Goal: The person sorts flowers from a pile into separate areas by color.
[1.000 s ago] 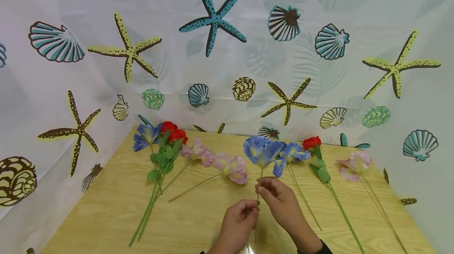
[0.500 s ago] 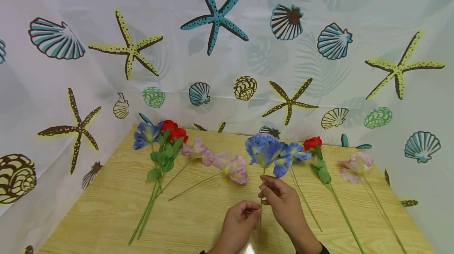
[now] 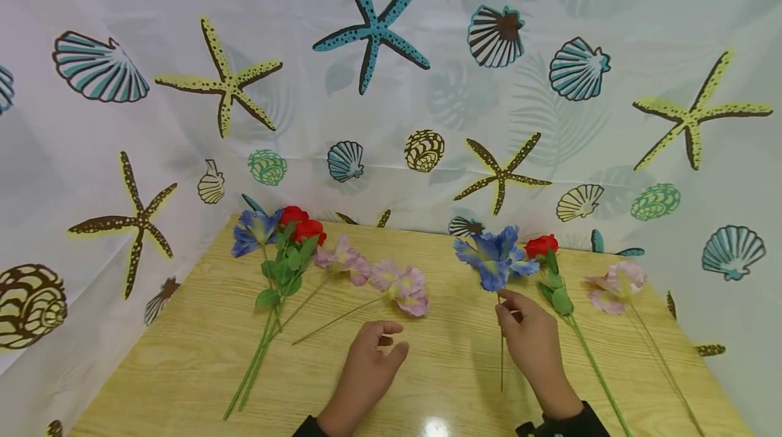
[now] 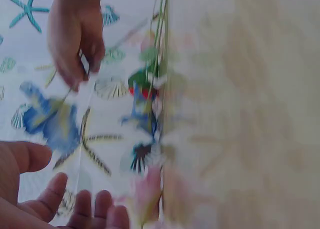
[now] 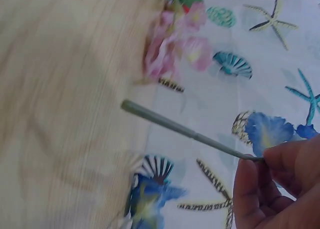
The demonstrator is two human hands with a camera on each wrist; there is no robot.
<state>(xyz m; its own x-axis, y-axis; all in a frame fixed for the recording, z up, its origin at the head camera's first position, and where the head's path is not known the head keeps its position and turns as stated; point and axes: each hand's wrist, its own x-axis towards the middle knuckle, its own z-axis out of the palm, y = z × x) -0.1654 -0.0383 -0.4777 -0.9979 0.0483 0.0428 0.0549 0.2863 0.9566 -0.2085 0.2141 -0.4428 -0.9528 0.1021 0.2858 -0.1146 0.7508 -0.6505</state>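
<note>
Right hand [image 3: 533, 338], lower right, pinches blue flower [image 3: 492, 262] by stem [image 3: 502, 366]; left hand [image 3: 368, 364], lower centre, empty, fingers loose. Probably placing step; next needs gentle lowering onto tabletop [image 3: 452, 362].

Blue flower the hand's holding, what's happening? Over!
Right hand pinches blue flower by stem. Left hand empty. Red flower lies nearby; nothing visibly blocking.

Toward the left of a wood-grained table [image 3: 183, 362] lie a blue bloom [image 3: 252, 232], two red roses [image 3: 309, 230] with green leaves [image 3: 292, 264], and two pink blooms [image 3: 400, 286]; toward the right lie another blue bloom [image 5: 147, 204], partly hidden, a single red rose [image 3: 542, 245] and, nearest the side edge, a lone pink bloom [image 3: 618, 282].
</note>
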